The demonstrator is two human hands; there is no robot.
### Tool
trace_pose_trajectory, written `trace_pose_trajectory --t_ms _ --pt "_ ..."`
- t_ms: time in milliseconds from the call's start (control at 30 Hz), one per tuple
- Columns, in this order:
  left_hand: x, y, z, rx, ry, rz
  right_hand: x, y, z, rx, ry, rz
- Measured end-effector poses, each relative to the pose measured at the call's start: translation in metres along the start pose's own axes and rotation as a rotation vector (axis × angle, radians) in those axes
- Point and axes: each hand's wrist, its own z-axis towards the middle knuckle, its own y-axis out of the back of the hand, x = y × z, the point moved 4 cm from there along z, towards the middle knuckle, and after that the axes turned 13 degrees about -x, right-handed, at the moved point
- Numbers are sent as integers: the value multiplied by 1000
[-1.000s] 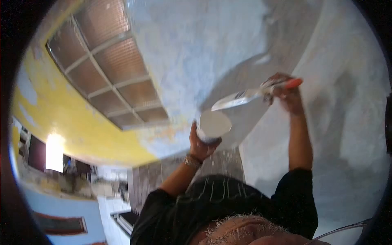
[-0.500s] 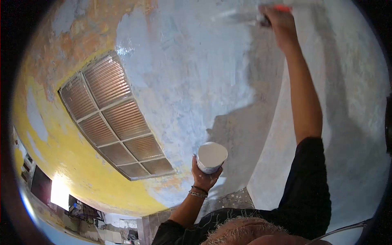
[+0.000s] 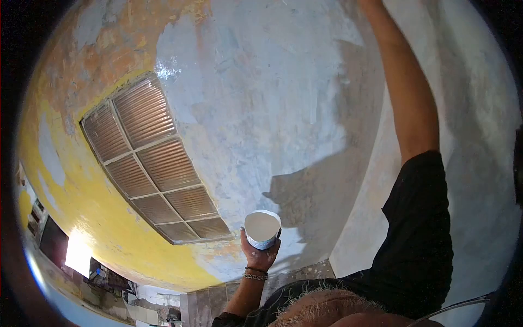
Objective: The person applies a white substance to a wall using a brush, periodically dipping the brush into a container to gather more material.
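Observation:
My left hand (image 3: 257, 256) is held low in front of the wall, shut around a small white cup (image 3: 262, 227) filled with white paste. A bracelet circles that wrist. My right arm (image 3: 406, 92), bare below a black sleeve, stretches straight up along the wall at the right. Its hand is above the top edge of the picture and cannot be seen, and no tool shows. The wall (image 3: 272, 98) between the arms is coated in patchy grey-white filler.
A window of ribbed glass blocks (image 3: 155, 163) sits in the wall at the left, with yellow paint (image 3: 103, 234) below it and bare orange patches above. A wall corner (image 3: 354, 218) runs down on the right. A room with furniture shows at the lower left.
My right arm has reached higher, carrying the hand and the orange-handled putty knife out of the top of the picture. My left hand with the cup has moved slightly left and down.

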Motion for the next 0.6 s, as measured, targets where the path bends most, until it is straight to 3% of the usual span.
trace_pose_trajectory --t_ms 67,167,233,400,500,567,600 --pt "2 3 0 28 25 -7 -10 -1 -38 -56 579 -237" --pt "4 4 -2 -5 54 -13 -55 13 -104 80 609 -169" --pt "5 4 -4 -76 30 34 -50 24 -146 54 756 -171" --pt "4 10 -5 8 99 13 -35 52 -206 162 441 -120" --pt "0 20 -3 34 118 -4 -22 64 -189 223 390 -115" --pt "-1 20 -7 65 117 5 -32 63 -164 261 202 -150" --pt "-5 12 -15 53 -78 167 -37 60 -149 244 138 -190"
